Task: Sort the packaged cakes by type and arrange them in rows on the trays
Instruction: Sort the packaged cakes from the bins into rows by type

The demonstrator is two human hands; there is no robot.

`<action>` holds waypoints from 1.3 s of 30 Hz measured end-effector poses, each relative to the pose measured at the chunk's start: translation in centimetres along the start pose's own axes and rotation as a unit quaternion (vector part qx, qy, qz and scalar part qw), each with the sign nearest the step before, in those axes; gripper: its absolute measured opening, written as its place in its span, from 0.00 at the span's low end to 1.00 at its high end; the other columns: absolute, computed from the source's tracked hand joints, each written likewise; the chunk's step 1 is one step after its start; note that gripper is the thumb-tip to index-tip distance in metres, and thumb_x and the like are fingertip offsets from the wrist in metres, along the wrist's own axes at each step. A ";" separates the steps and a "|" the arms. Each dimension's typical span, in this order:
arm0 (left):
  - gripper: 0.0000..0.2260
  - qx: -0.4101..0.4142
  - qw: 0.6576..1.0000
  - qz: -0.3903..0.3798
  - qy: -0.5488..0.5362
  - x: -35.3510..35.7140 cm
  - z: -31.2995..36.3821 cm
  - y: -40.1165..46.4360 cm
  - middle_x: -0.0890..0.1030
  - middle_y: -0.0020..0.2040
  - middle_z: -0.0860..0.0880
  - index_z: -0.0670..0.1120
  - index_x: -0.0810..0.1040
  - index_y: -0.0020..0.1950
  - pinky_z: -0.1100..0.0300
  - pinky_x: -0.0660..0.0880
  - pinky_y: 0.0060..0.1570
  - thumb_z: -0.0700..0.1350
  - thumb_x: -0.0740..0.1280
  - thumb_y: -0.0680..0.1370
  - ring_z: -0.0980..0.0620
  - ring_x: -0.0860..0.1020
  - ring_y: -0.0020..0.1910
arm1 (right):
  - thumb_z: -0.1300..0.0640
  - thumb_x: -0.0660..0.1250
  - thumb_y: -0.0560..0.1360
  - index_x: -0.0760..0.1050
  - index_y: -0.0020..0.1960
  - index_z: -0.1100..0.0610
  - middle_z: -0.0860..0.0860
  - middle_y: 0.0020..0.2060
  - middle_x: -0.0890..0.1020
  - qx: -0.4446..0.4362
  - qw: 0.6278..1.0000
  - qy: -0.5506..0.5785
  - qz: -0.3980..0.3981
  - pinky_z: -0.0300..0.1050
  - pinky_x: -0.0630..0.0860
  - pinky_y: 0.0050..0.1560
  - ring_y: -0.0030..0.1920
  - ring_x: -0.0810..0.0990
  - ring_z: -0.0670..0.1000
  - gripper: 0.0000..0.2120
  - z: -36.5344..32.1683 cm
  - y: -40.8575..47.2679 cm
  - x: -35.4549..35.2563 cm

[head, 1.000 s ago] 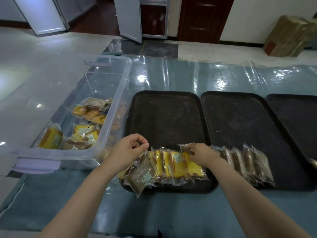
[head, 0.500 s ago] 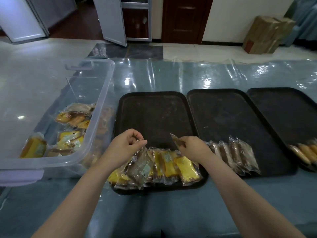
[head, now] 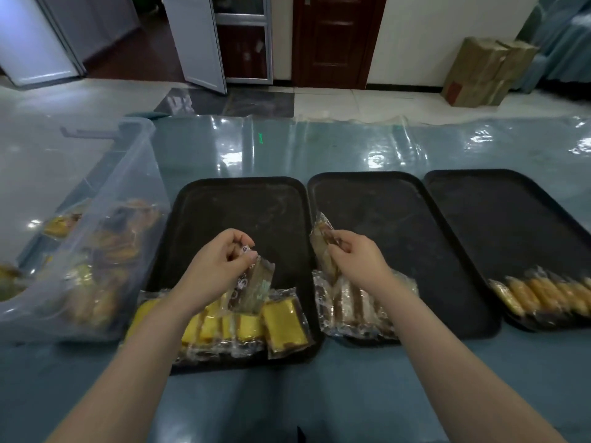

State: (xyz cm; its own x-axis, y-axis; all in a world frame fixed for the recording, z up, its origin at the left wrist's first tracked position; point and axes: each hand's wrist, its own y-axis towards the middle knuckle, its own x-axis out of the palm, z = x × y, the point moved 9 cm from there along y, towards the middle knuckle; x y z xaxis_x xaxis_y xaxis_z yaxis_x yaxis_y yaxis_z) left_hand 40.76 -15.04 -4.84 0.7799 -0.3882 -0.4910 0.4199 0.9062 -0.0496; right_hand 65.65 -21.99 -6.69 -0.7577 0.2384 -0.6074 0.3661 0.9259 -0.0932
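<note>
Three black trays lie side by side on the table. The left tray (head: 240, 206) carries a row of yellow packaged cakes (head: 283, 326) along its near edge. My left hand (head: 217, 266) pinches a brown packaged cake (head: 257, 287) by its top, hanging just above that yellow row. My right hand (head: 355, 260) holds another brown packaged cake (head: 321, 241) upright over the seam between the left and middle trays. The middle tray (head: 383, 219) has a row of brown cakes (head: 348, 308) at its near edge, partly behind my right wrist. The right tray (head: 499, 212) holds orange cakes (head: 543, 294).
A clear plastic bin (head: 96, 219) with several more packaged cakes stands left of the trays. Shiny clear film covers the blue table (head: 287, 148). Cardboard boxes (head: 483, 71) sit on the floor at the back right, by a dark door.
Both hands have lifted their brown cakes off the yellow row. My right hand has carried its cake rightward to the middle tray's edge. The view has turned right, showing the third tray's orange cakes.
</note>
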 end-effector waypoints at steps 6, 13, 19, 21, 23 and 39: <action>0.04 0.002 0.999 0.029 -0.027 6.1 4.6 1.1 0.74 0.33 0.51 0.54 0.76 0.51 0.60 0.70 0.29 0.45 0.67 0.80 0.56 0.72 0.28 | 0.56 0.64 0.78 0.80 0.58 0.46 0.46 0.43 0.86 0.004 0.998 0.057 -0.014 0.46 0.80 0.54 0.46 0.84 0.46 0.11 4.9 1.0 -6.7; 0.05 0.040 0.998 0.045 -0.010 12.9 9.2 2.0 0.71 0.34 0.48 0.54 0.77 0.49 0.59 0.70 0.37 0.43 0.67 0.80 0.57 0.70 0.33 | 0.54 0.63 0.79 0.78 0.63 0.48 0.43 0.45 0.85 0.038 0.999 0.021 -0.001 0.46 0.80 0.54 0.47 0.83 0.43 0.14 11.5 1.1 -13.1; 0.06 0.055 0.995 0.072 -0.028 17.0 11.2 2.8 0.68 0.31 0.54 0.53 0.76 0.48 0.67 0.67 0.32 0.41 0.67 0.80 0.58 0.67 0.31 | 0.54 0.63 0.78 0.79 0.60 0.50 0.46 0.40 0.83 0.067 0.991 -0.111 0.010 0.45 0.76 0.39 0.40 0.81 0.48 0.13 17.5 0.0 -15.5; 0.05 0.054 0.995 0.082 -0.030 18.1 11.6 2.7 0.69 0.33 0.53 0.52 0.76 0.49 0.66 0.69 0.33 0.42 0.67 0.80 0.58 0.68 0.32 | 0.54 0.62 0.78 0.78 0.61 0.51 0.50 0.44 0.84 0.073 0.986 -0.149 -0.001 0.44 0.74 0.39 0.43 0.82 0.52 0.13 19.2 -0.4 -14.8; 0.05 0.048 0.994 0.092 -0.036 19.1 11.7 2.7 0.70 0.34 0.52 0.52 0.76 0.49 0.65 0.70 0.35 0.41 0.67 0.80 0.59 0.69 0.32 | 0.53 0.61 0.79 0.77 0.62 0.51 0.51 0.47 0.84 0.082 0.982 -0.168 -0.018 0.44 0.72 0.39 0.47 0.82 0.54 0.14 20.5 -0.9 -13.6; 0.08 0.030 0.990 0.133 -0.047 23.0 11.3 0.6 0.69 0.33 0.55 0.55 0.75 0.48 0.64 0.69 0.34 0.41 0.67 0.80 0.59 0.69 0.33 | 0.58 0.63 0.79 0.69 0.71 0.50 0.46 0.33 0.77 0.087 0.989 0.027 -0.114 0.30 0.67 0.31 0.33 0.75 0.42 0.21 22.7 -3.3 -7.7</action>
State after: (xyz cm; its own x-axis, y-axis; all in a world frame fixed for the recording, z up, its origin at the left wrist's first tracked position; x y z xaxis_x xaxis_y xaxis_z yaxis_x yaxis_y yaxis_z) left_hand 64.19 -25.26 -6.30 0.9048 -0.1536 -0.3972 0.2184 0.9680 0.1232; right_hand 82.51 -33.50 -19.64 -0.8574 0.0488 -0.5124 0.2662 0.8940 -0.3604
